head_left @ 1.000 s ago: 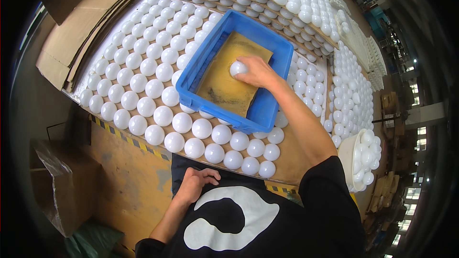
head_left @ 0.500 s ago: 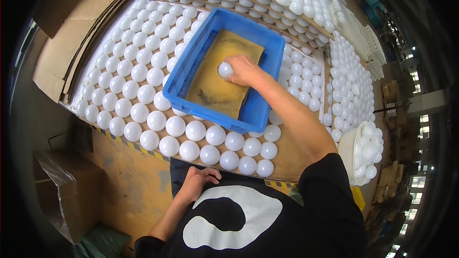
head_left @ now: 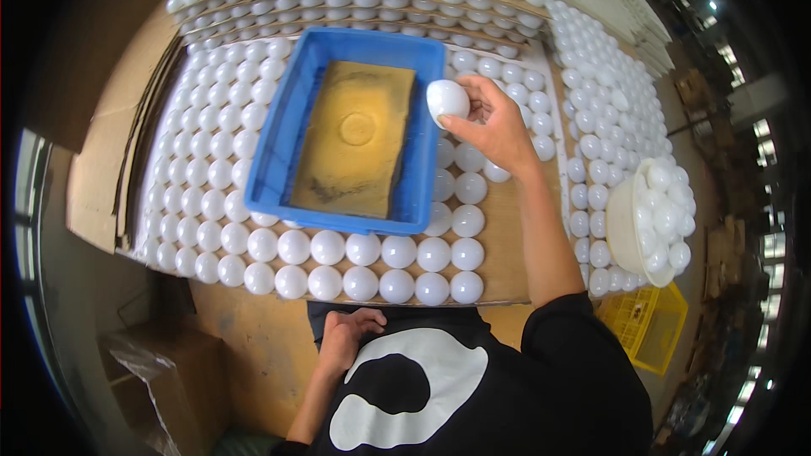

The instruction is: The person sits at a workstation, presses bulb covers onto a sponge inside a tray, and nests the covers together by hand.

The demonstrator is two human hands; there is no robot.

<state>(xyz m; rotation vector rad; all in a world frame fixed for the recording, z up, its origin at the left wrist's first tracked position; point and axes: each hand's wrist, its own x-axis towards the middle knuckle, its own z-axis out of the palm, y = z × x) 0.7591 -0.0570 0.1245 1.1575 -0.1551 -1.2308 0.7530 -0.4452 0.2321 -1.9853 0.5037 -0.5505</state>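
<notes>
My right hand is closed around a white bulb cover, held by fingers and thumb over the right rim of a blue plastic bin. Inside the bin lies a flat yellow pad, perhaps a sponge, with dark smudges and a round imprint near its middle. The bin sits on top of rows of similar white bulb covers. My left hand rests against my shirt just below the table's front edge, empty, its fingers stretched out and slightly bent.
Stacked cardboard layers of white covers rise behind the bin. At the right, a cream tub is heaped with more covers, above a yellow crate. Cardboard sheets stand at the left; a carton is on the floor.
My right hand has lifted the bulb cover off the yellow pad and carried it right, past the bin's rim. A round imprint now shows on the pad. My left hand stays by my shirt.
</notes>
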